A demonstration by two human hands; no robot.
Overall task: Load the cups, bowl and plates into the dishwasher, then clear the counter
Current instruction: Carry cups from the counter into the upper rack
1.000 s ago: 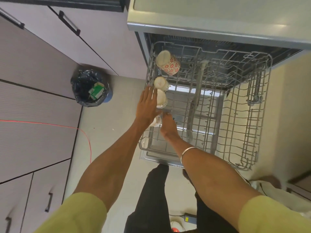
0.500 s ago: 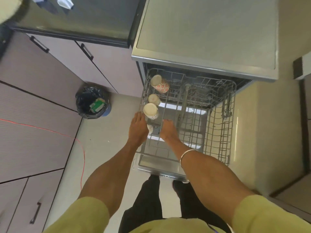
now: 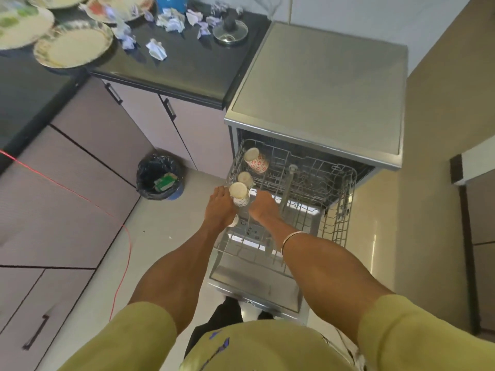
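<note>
White cup (image 3: 239,194) sits between my hands; fingers' grip I cannot tell. I'd seat it firmly upside-down in the rack (image 3: 337,210).

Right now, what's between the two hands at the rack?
In the head view, a white cup with small dots stands upside down in the upper rack, between the left hand and the right hand.

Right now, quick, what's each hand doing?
Left hand: holding a small white cup at the rack's edge.
Right hand: in the rack; grip cannot be told.
</note>
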